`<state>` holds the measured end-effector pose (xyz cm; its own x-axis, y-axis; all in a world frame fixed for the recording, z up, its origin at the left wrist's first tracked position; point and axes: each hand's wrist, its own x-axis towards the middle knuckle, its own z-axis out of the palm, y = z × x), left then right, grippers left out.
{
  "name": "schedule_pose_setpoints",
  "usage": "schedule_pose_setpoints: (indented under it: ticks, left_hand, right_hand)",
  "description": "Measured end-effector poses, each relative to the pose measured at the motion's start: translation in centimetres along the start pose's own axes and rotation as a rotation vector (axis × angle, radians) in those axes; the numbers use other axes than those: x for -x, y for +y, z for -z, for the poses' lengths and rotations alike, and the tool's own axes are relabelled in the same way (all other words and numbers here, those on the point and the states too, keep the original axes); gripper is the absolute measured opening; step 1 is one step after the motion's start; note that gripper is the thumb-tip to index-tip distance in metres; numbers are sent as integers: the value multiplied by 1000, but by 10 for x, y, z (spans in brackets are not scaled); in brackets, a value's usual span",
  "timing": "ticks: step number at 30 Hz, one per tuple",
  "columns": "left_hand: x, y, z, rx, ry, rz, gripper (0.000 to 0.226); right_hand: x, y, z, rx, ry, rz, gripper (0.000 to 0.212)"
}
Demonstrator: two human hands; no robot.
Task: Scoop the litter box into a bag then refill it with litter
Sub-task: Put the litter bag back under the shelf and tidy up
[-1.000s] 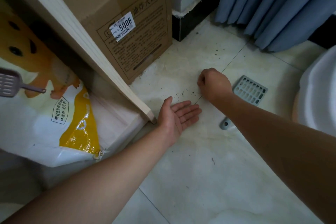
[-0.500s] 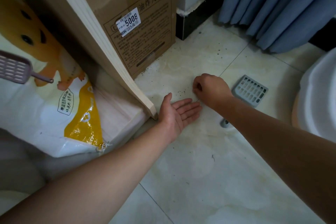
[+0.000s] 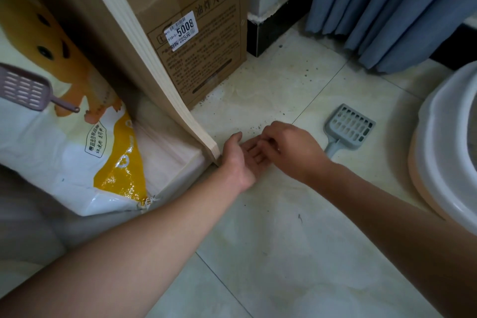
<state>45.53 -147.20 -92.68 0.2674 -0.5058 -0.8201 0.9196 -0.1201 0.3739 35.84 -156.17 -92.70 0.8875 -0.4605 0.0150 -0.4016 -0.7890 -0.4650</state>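
Both hands meet low over the pale tiled floor (image 3: 271,253), and I take this step to be gathering spilled grains before going on with the scooping. My left hand (image 3: 241,156) lies palm up and spread flat, its back on the tile beside the corner of the leaning light wooden board (image 3: 154,80), making a tray. My right hand (image 3: 286,147) sits over its fingers with fingertips drawn together in a pinch; whether any grains are caught between them I cannot tell, they are too small.

Going from the left: the big white and yellow litter bag with the orange cartoon animal (image 3: 64,137) lies on its side, near enough for the refill. The brown cardboard box with the white price sticker (image 3: 196,41) stands behind the board. Dark scattered litter grains (image 3: 254,128) speckle the tile just beyond my hands and along the foot of the box. To do this well, I should keep the left palm level and slightly cupped so nothing rolls off, and sweep grains toward it with the side of the right hand rather than picking one at a time.

The grey plastic slotted litter scoop (image 3: 348,129) lies on the floor just right of my right hand, untouched. The white-rimmed, peach-sided litter box (image 3: 438,157) stands at the far right, well apart; that is where I would tip the palmful, or into a waste bag, which I cannot see.
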Motion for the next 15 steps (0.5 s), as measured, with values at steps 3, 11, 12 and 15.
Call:
schedule_pose_setpoints:
  ticks: [3, 11, 12, 15]
  left_hand:
    - [8, 2, 2, 2, 20, 51, 50]
    - [31, -9, 8, -85, 26, 105, 47]
    - [34, -9, 8, -96, 26, 105, 46]
    - [39, -4, 7, -112, 24, 98, 47]
  right_hand:
    - [11, -11, -8, 12, -23, 50, 20]
    - [32, -27, -11, 13, -9, 68, 30]
    - [32, -29, -10, 13, -8, 70, 34]
    - [31, -34, -6, 21, -6, 80, 40]
